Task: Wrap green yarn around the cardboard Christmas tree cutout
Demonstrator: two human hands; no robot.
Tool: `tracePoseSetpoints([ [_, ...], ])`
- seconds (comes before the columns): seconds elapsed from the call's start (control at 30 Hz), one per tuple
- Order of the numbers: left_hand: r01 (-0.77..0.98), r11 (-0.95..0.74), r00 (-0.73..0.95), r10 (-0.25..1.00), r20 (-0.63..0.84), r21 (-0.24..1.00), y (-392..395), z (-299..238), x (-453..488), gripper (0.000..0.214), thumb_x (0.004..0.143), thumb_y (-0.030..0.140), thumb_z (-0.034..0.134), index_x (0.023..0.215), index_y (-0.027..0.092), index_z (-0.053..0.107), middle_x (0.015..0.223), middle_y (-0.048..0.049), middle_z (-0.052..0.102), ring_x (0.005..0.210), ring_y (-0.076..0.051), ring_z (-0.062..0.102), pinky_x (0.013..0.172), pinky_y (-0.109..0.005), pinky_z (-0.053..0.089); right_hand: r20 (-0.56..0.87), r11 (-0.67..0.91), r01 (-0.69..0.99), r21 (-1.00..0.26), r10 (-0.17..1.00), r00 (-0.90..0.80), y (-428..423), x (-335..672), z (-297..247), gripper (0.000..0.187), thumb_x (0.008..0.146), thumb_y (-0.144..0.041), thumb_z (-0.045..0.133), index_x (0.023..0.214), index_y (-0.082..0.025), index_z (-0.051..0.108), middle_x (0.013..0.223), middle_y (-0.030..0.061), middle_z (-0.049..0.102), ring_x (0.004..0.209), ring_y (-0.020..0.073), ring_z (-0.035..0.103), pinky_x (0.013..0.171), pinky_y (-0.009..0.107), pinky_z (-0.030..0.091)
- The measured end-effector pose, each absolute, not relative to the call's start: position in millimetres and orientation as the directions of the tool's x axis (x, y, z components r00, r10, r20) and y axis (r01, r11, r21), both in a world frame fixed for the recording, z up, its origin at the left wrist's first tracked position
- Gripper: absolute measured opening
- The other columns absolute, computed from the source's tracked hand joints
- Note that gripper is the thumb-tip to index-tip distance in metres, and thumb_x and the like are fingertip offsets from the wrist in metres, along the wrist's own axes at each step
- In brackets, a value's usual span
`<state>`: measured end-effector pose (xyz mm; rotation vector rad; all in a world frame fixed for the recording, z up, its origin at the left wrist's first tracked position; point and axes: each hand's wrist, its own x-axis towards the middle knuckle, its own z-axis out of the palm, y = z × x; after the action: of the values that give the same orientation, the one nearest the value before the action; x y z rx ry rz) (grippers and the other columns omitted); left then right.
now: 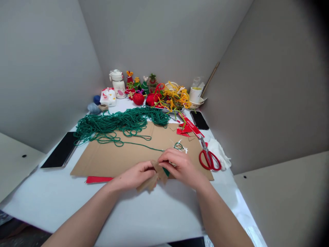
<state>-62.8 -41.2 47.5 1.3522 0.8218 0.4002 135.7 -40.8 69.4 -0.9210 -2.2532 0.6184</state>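
Near the front edge of the large cardboard sheet (128, 154), both hands work on a small brown cardboard cutout (162, 175) with pointed, angled ends. My left hand (137, 175) is closed around its left side, thumb on top. My right hand (181, 166) pinches at its upper right part. A green yarn patch (166, 172) shows on the cutout beside the right fingers. From a loose heap of green yarn (113, 123), one strand runs across the sheet and disappears behind my right hand. What exactly the right fingertips grip is partly hidden.
Red-handled scissors (210, 161) lie at the right, beside crumpled white tissue (218, 154) and red scraps (183, 131). Phones lie at left (60, 149) and right (199, 120). Along the back stand a white bottle (118, 85), yarn-wrapped trees (137, 83), yellow yarn (177, 97) and a cup (195, 94).
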Motion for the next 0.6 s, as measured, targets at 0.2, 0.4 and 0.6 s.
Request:
tracePoseSetpoints([
  [0.2,-0.051,0.339,0.292,0.904,-0.311,0.939,-38.2,47.9,-56.8,0.017,0.076,0.03,0.057,0.086,0.017,0.059,0.072,-0.002,0.066,0.066,-0.015,0.061,0.063,-0.026,0.046,0.38,0.613,0.552,-0.566,0.788,-0.485,-39.9,134.0,66.6,0.015,0.092,-0.02,0.044,0.095,-0.019,0.058,0.088,0.0071,0.062,0.084,0.0182,0.054,0.075,0.031,0.041],
  [0.4,-0.263,0.34,0.149,0.939,-0.31,0.903,-34.3,42.9,-58.2,0.018,0.075,0.031,0.061,0.087,0.018,0.058,0.072,-0.0006,0.069,0.068,-0.015,0.064,0.066,-0.027,0.048,0.404,0.562,0.577,-0.593,0.827,-0.39,-38.2,134.6,66.5,0.013,0.091,-0.023,0.048,0.091,-0.019,0.061,0.083,0.0059,0.062,0.08,0.0175,0.055,0.071,0.029,0.04],
  [0.6,-0.34,0.34,0.144,0.94,-0.309,0.877,-36.3,42.8,-58.1,0.022,0.074,0.032,0.064,0.088,0.018,0.058,0.074,-0.0011,0.07,0.069,-0.018,0.066,0.066,-0.029,0.05,0.388,0.541,0.563,-0.624,0.841,-0.378,-37.8,135.5,68.8,0.013,0.09,-0.022,0.049,0.088,-0.019,0.061,0.082,0.0058,0.062,0.08,0.0174,0.055,0.071,0.029,0.041],
])
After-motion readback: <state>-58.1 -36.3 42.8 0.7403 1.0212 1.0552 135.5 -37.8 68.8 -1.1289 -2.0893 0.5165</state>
